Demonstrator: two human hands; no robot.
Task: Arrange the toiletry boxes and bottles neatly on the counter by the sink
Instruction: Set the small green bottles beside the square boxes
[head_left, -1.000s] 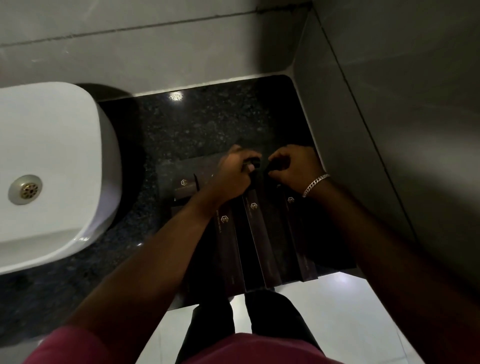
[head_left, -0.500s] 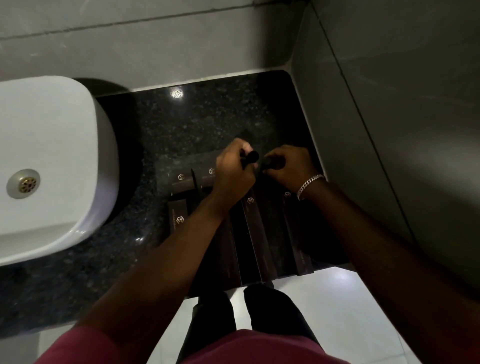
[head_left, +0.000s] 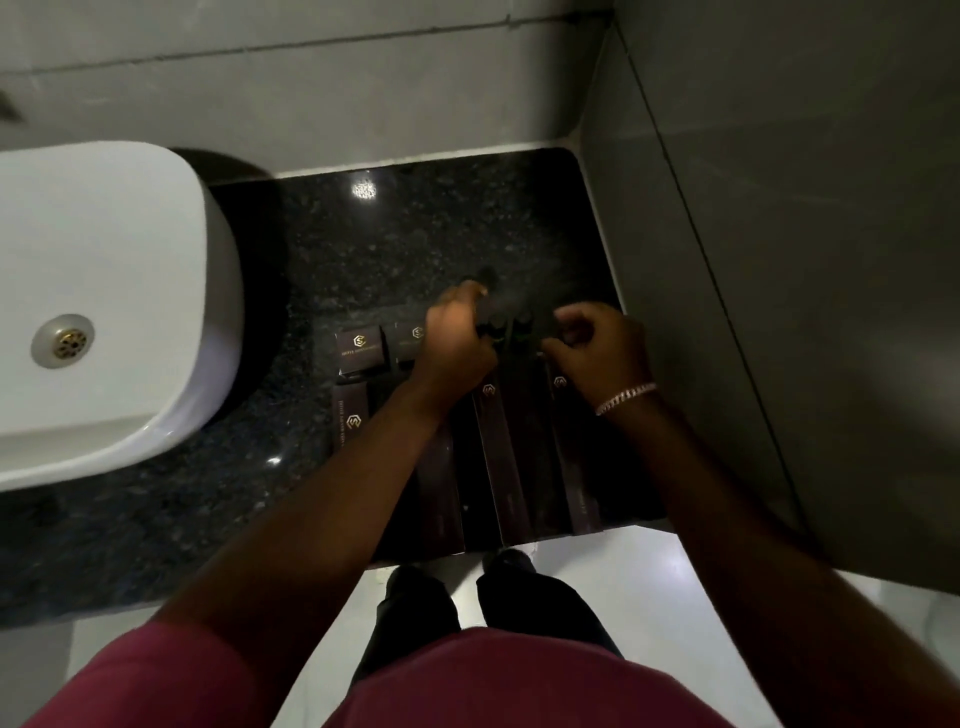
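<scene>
On the black granite counter (head_left: 395, 244), several long dark brown toiletry boxes (head_left: 497, 457) with gold logos lie side by side, reaching the front edge. To their left are two small boxes (head_left: 360, 347) and a further box (head_left: 349, 418). My left hand (head_left: 457, 343) is shut on a small dark bottle (head_left: 485, 278), whose blurred top sticks out beyond the fingers. A second dark bottle (head_left: 522, 330) stands between my hands. My right hand (head_left: 597, 348), with a silver bracelet, is curled just right of that bottle. The dim light hides whether it touches it.
A white basin (head_left: 104, 291) with a brass drain (head_left: 65, 343) fills the left side. Grey tiled walls close off the counter at the back (head_left: 363, 93) and on the right (head_left: 779, 260). Bare granite lies behind the boxes. My feet stand on the pale floor (head_left: 597, 566) below the counter edge.
My left hand has moved up and away from me with the dark bottle. My right hand has drawn back to the right, so the hands are now further apart.
</scene>
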